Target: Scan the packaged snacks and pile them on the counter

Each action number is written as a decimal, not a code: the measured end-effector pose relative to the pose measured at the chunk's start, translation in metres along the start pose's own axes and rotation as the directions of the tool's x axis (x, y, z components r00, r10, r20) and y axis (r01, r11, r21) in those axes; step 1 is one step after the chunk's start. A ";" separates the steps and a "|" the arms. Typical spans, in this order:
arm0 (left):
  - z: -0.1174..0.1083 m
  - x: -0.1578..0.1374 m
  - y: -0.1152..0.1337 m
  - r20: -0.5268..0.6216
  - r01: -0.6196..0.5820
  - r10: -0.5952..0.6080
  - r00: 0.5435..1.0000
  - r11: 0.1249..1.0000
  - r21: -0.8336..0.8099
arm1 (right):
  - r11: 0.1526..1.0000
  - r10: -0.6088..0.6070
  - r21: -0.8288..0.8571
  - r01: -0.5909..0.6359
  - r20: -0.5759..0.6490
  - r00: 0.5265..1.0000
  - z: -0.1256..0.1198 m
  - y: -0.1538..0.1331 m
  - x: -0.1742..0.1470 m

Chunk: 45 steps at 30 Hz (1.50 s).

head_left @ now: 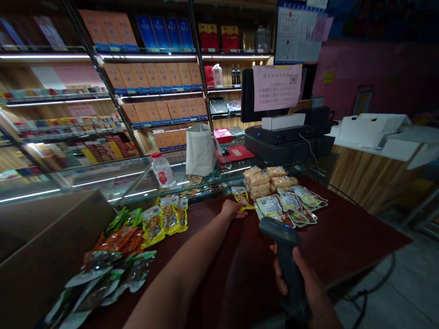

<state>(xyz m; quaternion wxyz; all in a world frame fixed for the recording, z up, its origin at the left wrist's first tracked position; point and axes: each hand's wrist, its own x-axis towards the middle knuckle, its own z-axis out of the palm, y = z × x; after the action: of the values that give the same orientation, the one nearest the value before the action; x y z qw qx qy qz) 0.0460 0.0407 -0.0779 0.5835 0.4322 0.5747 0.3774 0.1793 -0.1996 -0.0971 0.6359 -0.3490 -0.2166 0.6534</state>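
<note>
My left hand (232,209) reaches across the dark red tabletop (219,256), its thumb and fingers closed at the lower edge of a clear snack packet with yellow edging (242,197). In my right hand (308,278) is a dark grey barcode scanner (283,246), my fingers wrapped round its handle and its head tilted toward the table's far side. Just beyond the scanner lie several flat white-and-green packets (291,205). Behind them is a pile of clear-wrapped, light brown snacks (259,182). Similar yellow-edged packets (164,217) lie to the left.
Orange packets (120,240) and green-and-silver packets (103,283) lie beside an open cardboard box (51,242). A glass counter carries a red-capped bottle (162,171), a white bag (200,151) and a monitor with a pink sign (277,87). A cable (373,283) hangs at right.
</note>
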 end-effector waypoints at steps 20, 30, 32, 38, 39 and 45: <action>-0.235 -0.101 -0.009 -0.451 0.474 0.544 0.708 0.108 0.874 | 0.981 -0.033 -0.192 0.027 -0.028 0.999 0.006 0.017 -0.008; -0.240 -0.099 0.007 -0.516 0.502 0.442 0.734 0.159 0.850 | 0.961 -0.120 -0.249 0.119 0.013 0.993 0.010 0.019 -0.012; -0.242 -0.098 0.008 -0.507 0.493 0.441 0.740 0.158 0.856 | 0.955 -0.125 -0.269 0.124 0.012 0.992 0.011 0.019 -0.013; -0.250 -0.092 0.011 -0.526 0.497 0.420 0.739 0.187 0.847 | 0.947 -0.122 -0.300 0.117 0.001 0.993 0.012 0.018 -0.014; -0.251 -0.092 0.011 -0.525 0.495 0.418 0.741 0.189 0.848 | 0.947 -0.123 -0.298 0.118 0.003 0.992 0.012 0.018 -0.014; -0.249 -0.092 0.008 -0.520 0.495 0.415 0.747 0.175 0.851 | 0.947 -0.132 -0.293 0.134 0.025 0.991 0.011 0.018 -0.012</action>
<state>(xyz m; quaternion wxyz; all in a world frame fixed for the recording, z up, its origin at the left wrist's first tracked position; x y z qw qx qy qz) -0.2068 -0.0253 -0.0304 -0.0736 0.5173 0.8523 0.0239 0.1584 -0.2118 -0.1012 0.6189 -0.4226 -0.3361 0.5704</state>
